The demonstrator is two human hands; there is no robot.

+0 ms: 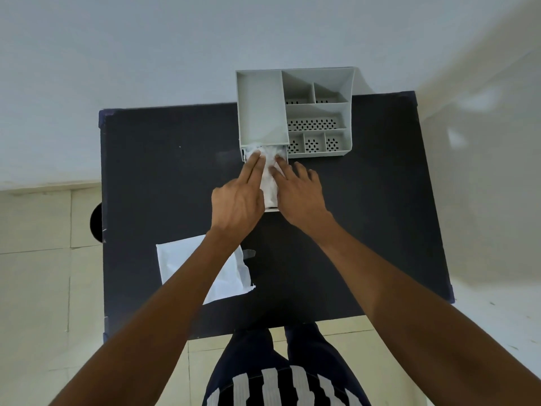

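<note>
Left hand (237, 200) and right hand (301, 197), fingers flat and gripping nothing, press tissue (269, 178) into the organizer's (349, 112) drawer (272, 210); next, probably, tuck stray edges inside.

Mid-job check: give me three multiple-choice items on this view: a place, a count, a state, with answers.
1. Where does the flat white packet lie?
A) in the organizer
B) on the black table, nearer the person
C) on the floor

2. How many small perforated compartments line the grey organizer's near edge?
A) one
B) three
C) five

3. How is its drawer?
A) pulled out
B) pushed shut
C) removed and upside down

Answers:
1 B, it lies flat on the tabletop.
2 B, three sit side by side.
3 A, it juts toward the person while the left hand and right hand press crumpled white material into it.
</note>
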